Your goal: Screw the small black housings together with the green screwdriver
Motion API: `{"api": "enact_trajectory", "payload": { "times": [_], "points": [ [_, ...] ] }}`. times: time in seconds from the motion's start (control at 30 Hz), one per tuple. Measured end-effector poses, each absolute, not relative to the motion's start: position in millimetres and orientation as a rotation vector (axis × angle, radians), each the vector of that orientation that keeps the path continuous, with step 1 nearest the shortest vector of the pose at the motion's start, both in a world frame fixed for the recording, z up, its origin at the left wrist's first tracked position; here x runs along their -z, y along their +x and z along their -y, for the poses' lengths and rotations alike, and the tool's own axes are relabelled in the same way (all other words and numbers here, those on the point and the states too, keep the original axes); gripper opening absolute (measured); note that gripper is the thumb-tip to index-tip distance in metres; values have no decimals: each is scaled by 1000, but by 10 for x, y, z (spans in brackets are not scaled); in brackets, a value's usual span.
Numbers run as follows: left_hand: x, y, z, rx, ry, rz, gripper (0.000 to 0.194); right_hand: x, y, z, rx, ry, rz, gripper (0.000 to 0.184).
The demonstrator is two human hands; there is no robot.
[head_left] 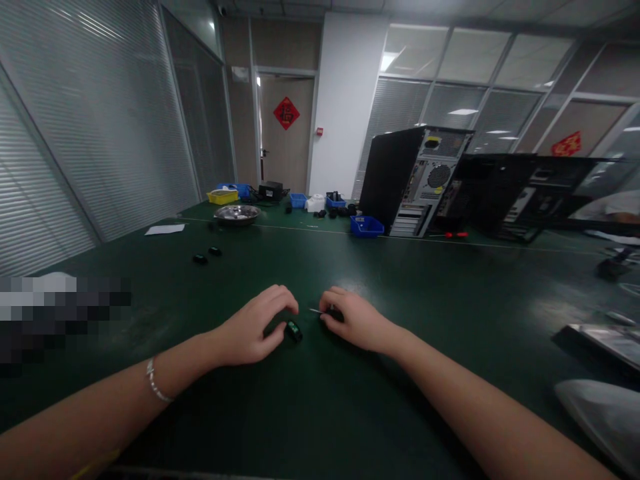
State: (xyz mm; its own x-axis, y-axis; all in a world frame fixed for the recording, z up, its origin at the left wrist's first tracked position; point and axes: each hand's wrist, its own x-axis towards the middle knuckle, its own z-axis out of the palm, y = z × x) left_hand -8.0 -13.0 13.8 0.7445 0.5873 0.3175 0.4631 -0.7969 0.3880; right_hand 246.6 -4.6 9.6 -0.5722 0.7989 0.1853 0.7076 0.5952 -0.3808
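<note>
On the green tabletop (240, 413) a small black device (295, 331) lies with a green circuit board showing in it. My left hand (260, 327) rests just left of this device, fingers curved and apart from the thumb. The thumb tip is close to the device's edge; whether it touches I cannot tell. To the right, my right hand (357, 320) is closed around a dark-handled tool with a thin metal tip (315, 311), which points left. The palm and fingers hide most of the handle.
Two small black pieces (207, 255) lie at the left, before a metal bowl (237, 214) and white paper (165, 229). A blue bin (367, 227) stands beside a black computer tower (417, 180). Metal trays (607, 343) sit at the right edge. A pixelated patch covers the far left.
</note>
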Motion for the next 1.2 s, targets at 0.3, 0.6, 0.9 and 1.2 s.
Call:
{"api": "enact_trajectory", "payload": {
  "times": [0.3,0.6,0.9,1.2],
  "points": [
    [2,-97,-27,-583,2544,-941,15,-157,2360,111,-429,-1172,2411,6],
    [15,-74,-13,-633,2491,-925,18,-102,2277,156,-399,-1064,2428,12],
    [7,-65,27,-664,2487,-924,17,-150,2205,234,-261,-1069,2547,15],
    [-20,-43,49,-680,2456,-934,16,-158,2202,247,-72,-1098,2616,15]
  ]
}}
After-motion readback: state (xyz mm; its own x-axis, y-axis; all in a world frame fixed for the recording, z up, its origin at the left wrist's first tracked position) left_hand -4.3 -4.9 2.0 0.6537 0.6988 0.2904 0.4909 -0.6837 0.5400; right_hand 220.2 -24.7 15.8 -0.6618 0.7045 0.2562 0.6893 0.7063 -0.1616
